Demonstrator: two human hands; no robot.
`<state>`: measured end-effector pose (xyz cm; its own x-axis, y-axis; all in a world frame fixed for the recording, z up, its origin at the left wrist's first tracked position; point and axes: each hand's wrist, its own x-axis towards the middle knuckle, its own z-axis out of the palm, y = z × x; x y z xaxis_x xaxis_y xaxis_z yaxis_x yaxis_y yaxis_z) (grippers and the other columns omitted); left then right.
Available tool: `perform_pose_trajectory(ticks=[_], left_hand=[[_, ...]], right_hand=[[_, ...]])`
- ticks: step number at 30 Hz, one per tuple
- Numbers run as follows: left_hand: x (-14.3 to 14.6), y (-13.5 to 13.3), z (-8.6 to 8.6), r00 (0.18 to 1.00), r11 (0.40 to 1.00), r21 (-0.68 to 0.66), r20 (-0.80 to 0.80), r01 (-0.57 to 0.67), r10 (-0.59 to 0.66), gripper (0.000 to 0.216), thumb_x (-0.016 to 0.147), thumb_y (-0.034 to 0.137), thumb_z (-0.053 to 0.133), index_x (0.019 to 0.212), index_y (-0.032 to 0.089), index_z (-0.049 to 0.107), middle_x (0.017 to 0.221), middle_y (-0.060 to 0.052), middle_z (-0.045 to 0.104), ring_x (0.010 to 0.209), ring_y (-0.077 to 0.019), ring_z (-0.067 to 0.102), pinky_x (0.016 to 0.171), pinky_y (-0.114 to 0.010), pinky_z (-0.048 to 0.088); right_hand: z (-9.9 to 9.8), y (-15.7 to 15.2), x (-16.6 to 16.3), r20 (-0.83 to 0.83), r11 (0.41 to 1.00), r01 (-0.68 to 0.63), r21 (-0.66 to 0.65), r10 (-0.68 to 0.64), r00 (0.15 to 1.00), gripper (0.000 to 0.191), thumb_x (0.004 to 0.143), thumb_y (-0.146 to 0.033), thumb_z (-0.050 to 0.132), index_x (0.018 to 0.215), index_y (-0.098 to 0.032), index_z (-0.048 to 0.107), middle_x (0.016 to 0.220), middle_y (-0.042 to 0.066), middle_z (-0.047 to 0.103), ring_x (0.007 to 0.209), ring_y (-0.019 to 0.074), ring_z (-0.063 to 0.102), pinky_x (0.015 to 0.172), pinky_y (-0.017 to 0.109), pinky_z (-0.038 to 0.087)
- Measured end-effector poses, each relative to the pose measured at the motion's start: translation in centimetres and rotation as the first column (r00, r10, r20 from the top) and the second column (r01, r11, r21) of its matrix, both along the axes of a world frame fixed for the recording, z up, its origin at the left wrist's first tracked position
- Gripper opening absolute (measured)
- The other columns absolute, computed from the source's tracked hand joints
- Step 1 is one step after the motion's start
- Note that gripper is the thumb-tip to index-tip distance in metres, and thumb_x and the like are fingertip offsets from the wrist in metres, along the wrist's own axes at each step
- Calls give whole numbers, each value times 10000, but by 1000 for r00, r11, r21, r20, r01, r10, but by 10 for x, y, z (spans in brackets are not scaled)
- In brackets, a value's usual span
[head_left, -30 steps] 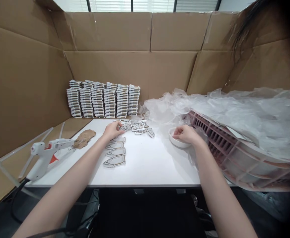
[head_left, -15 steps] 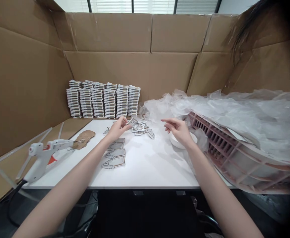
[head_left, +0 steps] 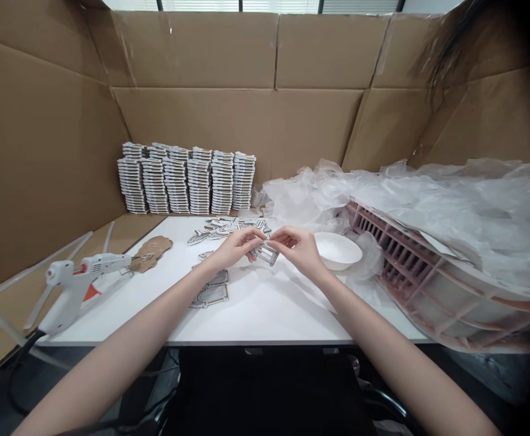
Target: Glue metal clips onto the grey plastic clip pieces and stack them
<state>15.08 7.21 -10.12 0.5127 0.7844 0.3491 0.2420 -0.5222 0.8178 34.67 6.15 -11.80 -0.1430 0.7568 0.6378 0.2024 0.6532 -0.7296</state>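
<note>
Above the middle of the white table, my left hand point(head_left: 239, 247) and my right hand point(head_left: 297, 247) come together on one small grey-and-white flat frame piece point(head_left: 265, 254). Both are closed, fingertips pinching its upper edge from either side. Part of the piece is hidden behind the fingers. Just behind my left hand lies a loose pile of similar flat pieces point(head_left: 222, 226). Under my left forearm a column of frame pieces point(head_left: 213, 294) is laid out, partly covered by the arm. A white bowl point(head_left: 338, 251) stands right of my right hand; its inside looks white.
Stacks of frame pieces point(head_left: 200, 184) line the back by the cardboard wall point(head_left: 201, 115). At left are a white glue gun point(head_left: 81, 284) and a brown cardboard scrap point(head_left: 152, 253). A pink plastic basket point(head_left: 410, 272) lies tilted at right, with clear plastic bags point(head_left: 428, 200) heaped behind.
My left hand has brought a frame piece from the pile toward me and right. My right hand has moved left from above the bowl and now grips the same piece.
</note>
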Motion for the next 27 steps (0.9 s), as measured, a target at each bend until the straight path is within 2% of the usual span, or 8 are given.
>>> perform_pose_trajectory(ticks=[5, 10, 16, 23, 27], left_hand=[[-1, 1, 1, 994, 998, -43, 102, -35, 40, 335, 834, 461, 616, 969, 157, 654, 930, -45, 597, 770, -143, 620, 678, -295, 607], [0, -1, 4, 987, 995, -98, 161, -2, 18, 301, 851, 422, 610, 987, 161, 672, 973, -40, 570, 866, -163, 611, 793, -371, 611], [2, -2, 3, 982, 995, -101, 189, 13, 6, 286, 850, 405, 619, 984, 158, 673, 970, -41, 563, 880, -163, 596, 793, -370, 615], [1, -3, 4, 975, 995, -103, 222, 20, 4, 283, 842, 403, 631, 986, 164, 676, 948, -34, 552, 861, -157, 589, 800, -376, 612], [2, -5, 6, 974, 995, -96, 228, 18, 4, 286, 843, 408, 630, 984, 164, 675, 950, -36, 551, 877, -163, 580, 811, -390, 609]], right_hand=[[3, -4, -2, -104, 1000, 13, -24, -16, 994, 270, 717, -446, 723, 748, -182, 679, 692, 36, 686, 619, 156, 613, 574, 268, 462], [-2, -4, -7, -58, 996, 83, -27, -84, 995, 191, 713, -379, 727, 718, -194, 679, 687, 20, 689, 617, 150, 607, 594, 269, 447], [-2, -9, -14, -70, 983, 183, -30, -184, 980, 146, 738, -343, 694, 709, -204, 659, 707, 16, 692, 629, 154, 600, 605, 272, 427], [0, -14, -16, 14, 936, 316, 154, -322, 947, 160, 767, -317, 670, 649, -226, 611, 720, 26, 620, 751, 194, 526, 709, 319, 414], [-2, -11, -16, -27, 937, 321, 137, -320, 947, 169, 756, -345, 678, 680, -222, 590, 774, 36, 587, 765, 191, 509, 706, 312, 425]])
